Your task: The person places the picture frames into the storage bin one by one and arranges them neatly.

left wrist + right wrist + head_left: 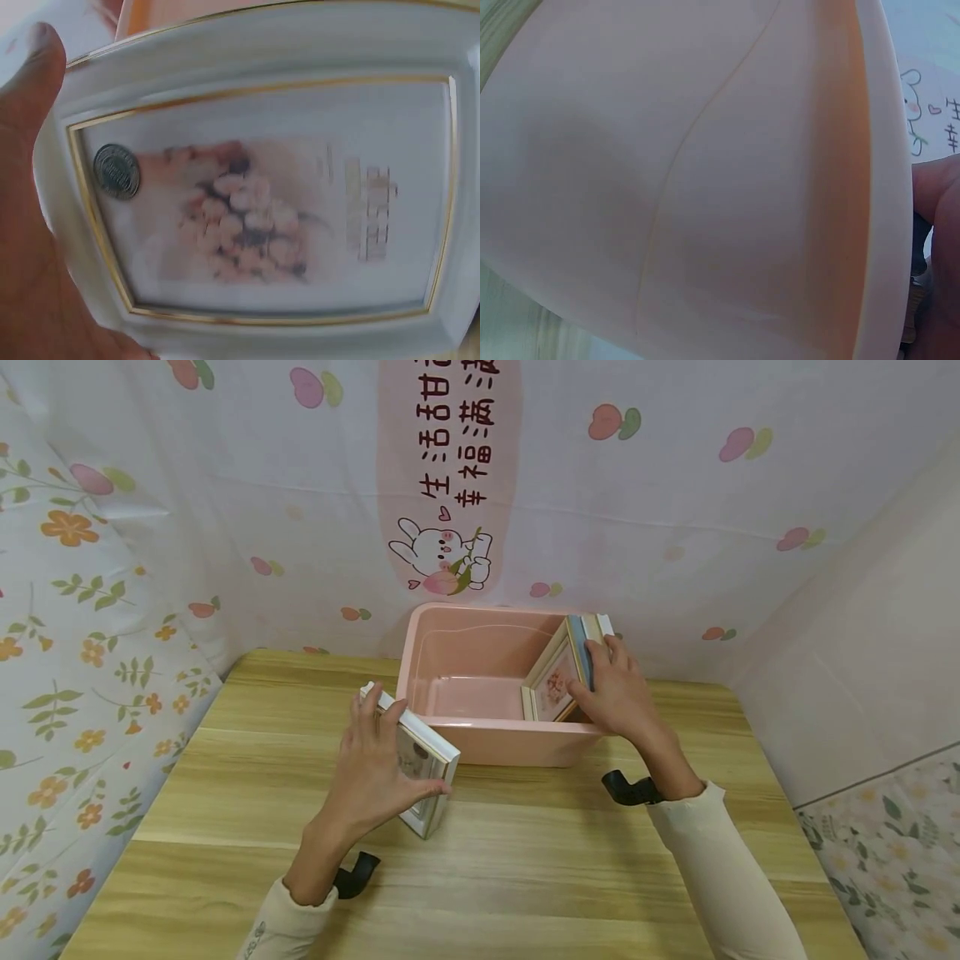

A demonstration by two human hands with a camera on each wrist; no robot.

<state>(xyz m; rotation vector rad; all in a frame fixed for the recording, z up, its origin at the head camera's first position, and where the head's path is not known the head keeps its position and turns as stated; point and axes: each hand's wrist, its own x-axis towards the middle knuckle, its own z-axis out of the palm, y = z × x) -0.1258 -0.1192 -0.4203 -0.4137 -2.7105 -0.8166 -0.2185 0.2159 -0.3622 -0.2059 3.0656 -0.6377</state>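
My left hand (367, 777) grips a white picture frame (247, 225) with thin gold trim, its thumb and fingers at opposite edges. That frame is held tilted, just off the near left corner of a pink plastic bin (480, 743). In the left wrist view its face shows a print of pale round flowers and a dark round sticker. Across the bin, my right hand (618, 693) grips several picture frames (557, 681) leaning together at the right end inside, thumb on the front one's side and fingers over the top edges. The front frame bears a pink flower print; a blue-edged one stands behind it.
The bin stands on a wood-grain table (510, 877), close to a wall hung with a printed cloth (300, 527). Bare pink floor shows in the bin's left and middle part. A black curved piece (630, 789) sticks out at each wrist.
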